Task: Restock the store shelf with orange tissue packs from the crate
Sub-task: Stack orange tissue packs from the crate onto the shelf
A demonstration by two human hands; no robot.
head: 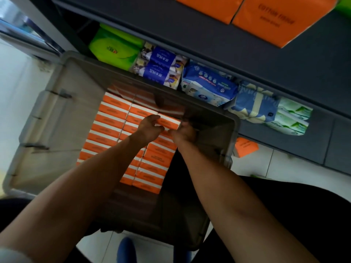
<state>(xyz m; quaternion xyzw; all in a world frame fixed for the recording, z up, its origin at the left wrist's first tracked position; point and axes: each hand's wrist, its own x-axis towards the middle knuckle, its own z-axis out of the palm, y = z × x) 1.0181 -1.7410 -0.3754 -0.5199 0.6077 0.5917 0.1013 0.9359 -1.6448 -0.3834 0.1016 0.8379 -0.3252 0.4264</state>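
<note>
Orange tissue pack (168,121): lying ten-to-four; I'm clasping it, left hand (150,128) and right hand (183,132) gripping opposite ends.

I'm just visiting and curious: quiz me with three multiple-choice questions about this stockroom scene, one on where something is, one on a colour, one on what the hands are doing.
1. Where do the stacked orange packs lie?
A. in the grey crate
B. on the floor tiles
C. on a chair

2. What colour is the large pack at the left end of the lower shelf?
A. red
B. lime green
C. black

3. What are the left hand and right hand doing?
A. hanging idle
B. gripping one orange pack between them
C. closing the crate's lid

Answers: 1 A, rows fill the crate. 2 B, it is bright green. 3 B, both hands' fingers curl round its ends.
</note>
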